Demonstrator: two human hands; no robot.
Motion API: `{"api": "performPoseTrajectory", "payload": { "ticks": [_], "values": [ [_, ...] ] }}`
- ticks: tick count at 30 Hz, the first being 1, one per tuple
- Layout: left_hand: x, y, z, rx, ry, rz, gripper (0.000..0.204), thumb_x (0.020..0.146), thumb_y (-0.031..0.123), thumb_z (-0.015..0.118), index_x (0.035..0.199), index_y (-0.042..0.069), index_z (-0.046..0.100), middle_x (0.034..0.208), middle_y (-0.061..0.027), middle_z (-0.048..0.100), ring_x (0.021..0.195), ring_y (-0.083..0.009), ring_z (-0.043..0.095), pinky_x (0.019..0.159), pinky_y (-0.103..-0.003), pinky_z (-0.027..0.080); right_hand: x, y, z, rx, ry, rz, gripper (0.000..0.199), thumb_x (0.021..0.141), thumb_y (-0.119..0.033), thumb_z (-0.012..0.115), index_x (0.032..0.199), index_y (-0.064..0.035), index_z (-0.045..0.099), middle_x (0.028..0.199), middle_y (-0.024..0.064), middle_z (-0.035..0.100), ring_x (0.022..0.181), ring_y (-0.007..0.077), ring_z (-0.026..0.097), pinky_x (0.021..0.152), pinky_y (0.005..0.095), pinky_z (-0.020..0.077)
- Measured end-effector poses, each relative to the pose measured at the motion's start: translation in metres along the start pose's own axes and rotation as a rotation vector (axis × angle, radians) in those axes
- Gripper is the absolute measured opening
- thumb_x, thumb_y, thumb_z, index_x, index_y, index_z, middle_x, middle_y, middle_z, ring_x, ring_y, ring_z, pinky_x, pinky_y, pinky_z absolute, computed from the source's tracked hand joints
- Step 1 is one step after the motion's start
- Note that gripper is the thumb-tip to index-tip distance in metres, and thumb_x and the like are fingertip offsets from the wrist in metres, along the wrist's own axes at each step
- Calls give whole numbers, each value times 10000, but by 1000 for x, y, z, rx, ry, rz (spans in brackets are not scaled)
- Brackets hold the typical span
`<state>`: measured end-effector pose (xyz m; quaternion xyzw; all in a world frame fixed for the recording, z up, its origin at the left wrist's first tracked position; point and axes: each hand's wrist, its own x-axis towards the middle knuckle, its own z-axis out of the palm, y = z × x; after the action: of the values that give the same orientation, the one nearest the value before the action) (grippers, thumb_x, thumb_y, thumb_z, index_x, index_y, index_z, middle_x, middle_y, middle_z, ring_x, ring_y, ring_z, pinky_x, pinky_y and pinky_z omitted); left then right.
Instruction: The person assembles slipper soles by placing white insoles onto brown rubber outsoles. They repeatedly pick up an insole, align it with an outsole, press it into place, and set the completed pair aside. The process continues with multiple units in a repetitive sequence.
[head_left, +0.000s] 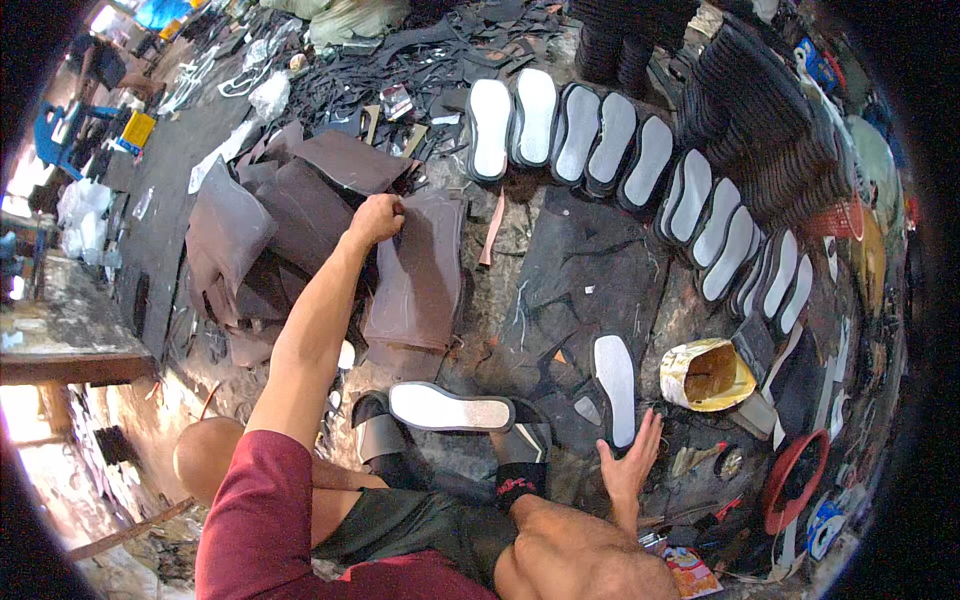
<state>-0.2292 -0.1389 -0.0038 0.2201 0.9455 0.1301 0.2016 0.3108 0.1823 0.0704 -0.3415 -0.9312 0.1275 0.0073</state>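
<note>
My left hand (380, 218) reaches forward with its fingers closed at the top corner of a brown sheet (418, 270). Beside it lies a heap of loose brown sheets (300, 200), some curled up. On the floor at right, my right hand (633, 460) is spread, fingers apart, next to the heel of a white-topped shoe sole (617, 390). Another white-topped sole (450, 408) lies crosswise by my feet. Behind, several dark-edged soles with pale tops (578, 133) stand in a curved row, leaning on one another.
Tall stacks of black soles (760, 120) rise at the far right. A yellow-white container with an open mouth (706, 375) rests at right, above a red basin (797, 480). Black scraps (430, 60) cover the far floor. A wooden bench edge (75, 369) is at left.
</note>
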Motion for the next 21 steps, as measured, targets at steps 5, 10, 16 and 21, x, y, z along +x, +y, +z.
{"api": "performPoseTrajectory", "payload": {
  "ticks": [5,10,16,21],
  "values": [
    [3,-31,-7,59,21,74,318,834,196,647,1128,83,694,1128,-189,691,1113,-357,630,976,-484,486,16,-27,16,444,79,-131,860,755,-118,809,1490,-5,377,1511,244,408,1409,409,383,1174,476,301],
    [-22,-14,-41,344,169,69,160,808,204,643,863,73,718,923,-156,729,901,-348,699,827,-490,536,56,-85,-7,436,43,-351,705,796,-129,790,1421,-16,484,1428,222,512,1321,382,492,1096,442,400],
    [-153,167,-27,-619,-605,428,195,811,163,758,973,61,727,912,-135,739,837,-237,719,728,-353,565,82,-137,6,1324,-567,116,554,904,-105,703,1409,-5,500,1198,112,686,1037,209,677,909,306,525],
    [-245,230,-32,-754,-138,431,260,838,204,775,1044,55,722,825,-106,722,774,-220,705,718,-362,555,130,-193,-30,1321,-472,-295,440,877,40,603,1315,-2,584,1206,83,664,1141,174,607,997,315,474]
  ]
}}
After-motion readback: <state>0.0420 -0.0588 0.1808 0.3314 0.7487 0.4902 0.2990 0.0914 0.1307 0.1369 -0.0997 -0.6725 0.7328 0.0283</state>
